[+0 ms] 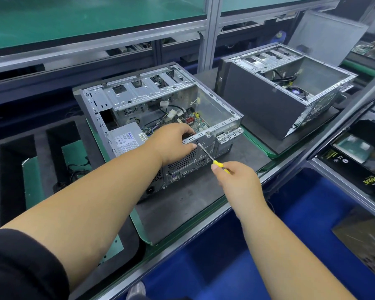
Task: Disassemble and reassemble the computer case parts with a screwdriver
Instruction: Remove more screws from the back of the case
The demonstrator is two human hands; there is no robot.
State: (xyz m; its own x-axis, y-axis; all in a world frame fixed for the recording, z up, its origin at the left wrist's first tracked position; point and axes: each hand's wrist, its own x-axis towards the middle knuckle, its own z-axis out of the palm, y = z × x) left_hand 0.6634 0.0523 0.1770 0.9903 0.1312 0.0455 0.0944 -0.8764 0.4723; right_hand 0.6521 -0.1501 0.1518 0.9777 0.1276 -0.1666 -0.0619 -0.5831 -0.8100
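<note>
Now right hand (236, 180) pinches screwdriver (210, 155); left hand (171, 141) grips computer case (139, 98) rim, fingertips hidden.

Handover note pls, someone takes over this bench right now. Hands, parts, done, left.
Left hand: grips the top rear edge of the open computer case, steadying it.
Right hand: holds the yellow-handled screwdriver, tip on a screw at the case's rear edge.
Case lies on its side on the dark mat, side panel already off.
A second open case sits to the right.
Left: finish this screw; whether loosening or tightening cannot be told.
</note>
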